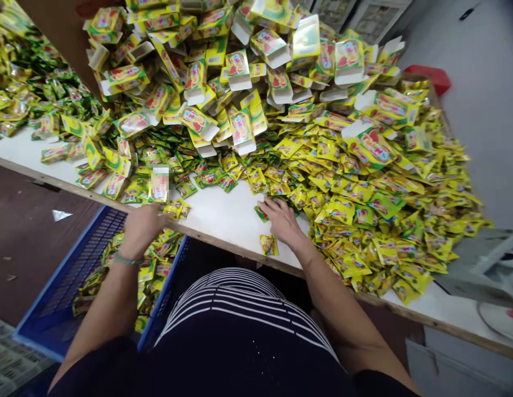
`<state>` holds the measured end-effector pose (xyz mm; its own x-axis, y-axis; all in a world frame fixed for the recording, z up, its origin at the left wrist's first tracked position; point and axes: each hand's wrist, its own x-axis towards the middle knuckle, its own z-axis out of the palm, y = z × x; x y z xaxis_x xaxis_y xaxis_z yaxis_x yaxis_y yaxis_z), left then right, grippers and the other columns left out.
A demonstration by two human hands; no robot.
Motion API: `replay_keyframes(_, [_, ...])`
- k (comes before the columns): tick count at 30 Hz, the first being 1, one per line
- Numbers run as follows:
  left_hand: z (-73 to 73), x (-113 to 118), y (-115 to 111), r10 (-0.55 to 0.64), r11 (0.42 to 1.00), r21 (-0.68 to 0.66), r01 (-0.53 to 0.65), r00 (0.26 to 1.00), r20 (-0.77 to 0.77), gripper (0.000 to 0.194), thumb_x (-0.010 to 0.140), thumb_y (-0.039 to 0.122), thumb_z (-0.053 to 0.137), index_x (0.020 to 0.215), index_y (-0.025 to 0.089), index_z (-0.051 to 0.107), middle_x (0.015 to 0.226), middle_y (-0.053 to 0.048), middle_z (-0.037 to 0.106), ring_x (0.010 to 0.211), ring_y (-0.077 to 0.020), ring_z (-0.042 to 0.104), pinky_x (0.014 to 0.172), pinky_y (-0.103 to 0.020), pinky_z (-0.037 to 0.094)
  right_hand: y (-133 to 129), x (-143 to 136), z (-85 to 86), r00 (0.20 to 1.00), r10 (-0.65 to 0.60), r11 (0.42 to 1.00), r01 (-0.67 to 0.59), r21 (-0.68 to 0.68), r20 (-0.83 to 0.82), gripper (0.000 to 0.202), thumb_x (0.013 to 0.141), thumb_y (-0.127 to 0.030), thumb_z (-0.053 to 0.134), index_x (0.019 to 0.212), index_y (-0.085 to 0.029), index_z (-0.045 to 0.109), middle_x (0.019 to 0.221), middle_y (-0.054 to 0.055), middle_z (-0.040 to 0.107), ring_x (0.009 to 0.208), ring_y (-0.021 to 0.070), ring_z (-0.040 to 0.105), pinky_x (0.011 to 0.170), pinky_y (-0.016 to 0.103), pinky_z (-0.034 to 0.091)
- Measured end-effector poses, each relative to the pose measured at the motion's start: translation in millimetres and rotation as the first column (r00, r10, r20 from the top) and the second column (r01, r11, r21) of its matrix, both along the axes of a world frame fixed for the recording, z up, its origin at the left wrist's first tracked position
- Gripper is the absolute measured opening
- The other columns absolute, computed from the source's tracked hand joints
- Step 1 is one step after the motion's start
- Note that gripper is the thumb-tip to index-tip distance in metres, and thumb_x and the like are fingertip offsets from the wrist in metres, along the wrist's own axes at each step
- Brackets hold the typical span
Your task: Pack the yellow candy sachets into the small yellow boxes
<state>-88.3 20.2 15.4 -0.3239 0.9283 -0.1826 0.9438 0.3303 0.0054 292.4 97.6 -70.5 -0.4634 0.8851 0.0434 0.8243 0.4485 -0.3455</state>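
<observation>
At the table's front edge my left hand [144, 227] is closed in a fist. Its fingertips are hidden, and I cannot make out what is in it. Just beyond its knuckles stands a small carton [159, 190], white flap up, its print blurred. My right hand [283, 220] rests on the white tabletop [223, 212], fingers stretched out and slightly apart. A green sachet [261, 214] lies under and beside its fingertips. Nearer the edge is a single yellow sachet [268, 245]. A few yellow sachets [177, 209] lie right of my left hand.
Open yellow cartons [240, 124] are heaped at the back. A large mound of yellow sachets [364, 204] covers the right side. Green sachets [70, 88] lie at the far left. Below the edge, a blue crate [45, 309] holds filled-looking packs. A red object [430, 77] stands behind the mound.
</observation>
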Motion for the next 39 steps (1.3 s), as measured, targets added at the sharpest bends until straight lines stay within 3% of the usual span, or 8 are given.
replay_keyframes(6, [-42.3, 52, 33, -0.060, 0.995, 0.081, 0.054, 0.996, 0.070, 0.037, 0.086, 0.045, 0.059, 0.101, 0.012, 0.067, 0.103, -0.023, 0.067, 0.103, -0.0369, 0.060, 0.086, -0.040, 0.042, 3, 1, 6.1, 0.990, 0.001, 1.000, -0.001, -0.004, 0.140, 0.047, 0.088, -0.011, 0.052, 0.133, -0.025, 0.060, 0.127, 0.014, 0.063, 0.107, 0.0335, 0.049, 0.084, 0.047, 0.042])
replay_keyframes(11, [-52.0, 108, 49, -0.129, 0.988, 0.134, 0.081, 0.906, 0.403, 0.025, 0.079, 0.032, 0.069, 0.098, 0.019, 0.062, 0.085, -0.011, 0.068, 0.080, -0.0276, 0.063, 0.068, -0.031, 0.038, 9, -9, 16.1, 0.995, 0.005, 0.999, 0.000, -0.049, 0.099, 0.013, 0.083, -0.026, 0.070, 0.093, -0.020, 0.066, 0.109, 0.012, 0.067, 0.102, 0.0304, 0.051, 0.079, 0.040, 0.040])
replay_keyframes(13, [-59.0, 125, 53, -0.138, 0.985, 0.169, 0.044, 0.793, 0.594, 0.023, 0.076, 0.031, 0.071, 0.094, 0.021, 0.060, 0.073, -0.004, 0.066, 0.068, -0.0219, 0.060, 0.063, -0.028, 0.035, 10, -10, 15.7, 0.999, -0.034, 0.993, 0.036, -0.112, 0.024, 0.013, 0.079, -0.025, 0.073, 0.084, -0.020, 0.063, 0.090, 0.008, 0.067, 0.090, 0.0261, 0.054, 0.074, 0.036, 0.039])
replay_keyframes(16, [-72.7, 138, 56, -0.106, 0.989, 0.146, -0.040, 0.507, 0.855, 0.029, 0.069, 0.030, 0.076, 0.090, 0.020, 0.059, 0.060, 0.004, 0.060, 0.055, -0.0145, 0.053, 0.057, -0.024, 0.034, 5, -8, 9.3, 0.944, -0.226, 0.950, 0.160, -0.267, -0.239, 0.021, 0.074, -0.026, 0.075, 0.090, -0.020, 0.061, 0.077, 0.002, 0.062, 0.072, 0.0190, 0.054, 0.067, 0.031, 0.039])
replay_keyframes(22, [-81.9, 150, 53, 0.017, 0.999, -0.012, -0.038, 0.132, 0.991, 0.042, 0.052, 0.023, 0.082, 0.087, 0.017, 0.059, 0.059, 0.008, 0.059, 0.056, -0.0108, 0.054, 0.056, -0.022, 0.040, -13, -28, 6.2, 0.516, -0.476, 0.854, 0.077, -0.515, -0.712, 0.040, 0.067, -0.050, 0.078, 0.087, -0.021, 0.060, 0.073, -0.001, 0.060, 0.067, 0.0152, 0.056, 0.065, 0.029, 0.048])
replay_keyframes(27, [-68.2, 159, 49, 0.068, 0.998, -0.069, 0.004, -0.159, 0.985, 0.042, 0.049, 0.018, 0.082, 0.087, 0.014, 0.063, 0.075, 0.001, 0.069, 0.067, -0.0122, 0.063, 0.066, -0.024, 0.048, -16, -45, 11.4, 0.528, -0.506, 0.825, 0.067, -0.561, -0.682, 0.044, 0.060, -0.055, 0.081, 0.073, -0.021, 0.056, 0.066, -0.001, 0.059, 0.063, 0.0144, 0.055, 0.060, 0.029, 0.050])
replay_keyframes(34, [-72.8, 161, 44, 0.001, 0.990, -0.034, -0.137, -0.239, 0.971, 0.041, 0.055, 0.033, 0.087, 0.085, 0.014, 0.066, 0.067, 0.002, 0.066, 0.062, -0.0104, 0.059, 0.060, -0.022, 0.045, -22, -45, 6.6, 0.549, -0.495, 0.834, 0.083, -0.546, -0.673, 0.040, 0.067, -0.053, 0.077, 0.079, -0.021, 0.057, 0.070, -0.001, 0.060, 0.064, 0.0153, 0.058, 0.063, 0.029, 0.052])
replay_keyframes(39, [-77.4, 164, 38, -0.063, 0.993, 0.039, -0.113, -0.221, 0.973, 0.043, 0.057, 0.042, 0.086, 0.082, 0.014, 0.066, 0.067, 0.002, 0.065, 0.060, -0.0100, 0.057, 0.061, -0.023, 0.045, -30, -45, 10.3, 0.506, -0.506, 0.787, -0.060, -0.613, -0.698, 0.044, 0.074, -0.051, 0.074, 0.104, -0.020, 0.065, 0.096, 0.005, 0.071, 0.079, 0.0176, 0.066, 0.073, 0.031, 0.055])
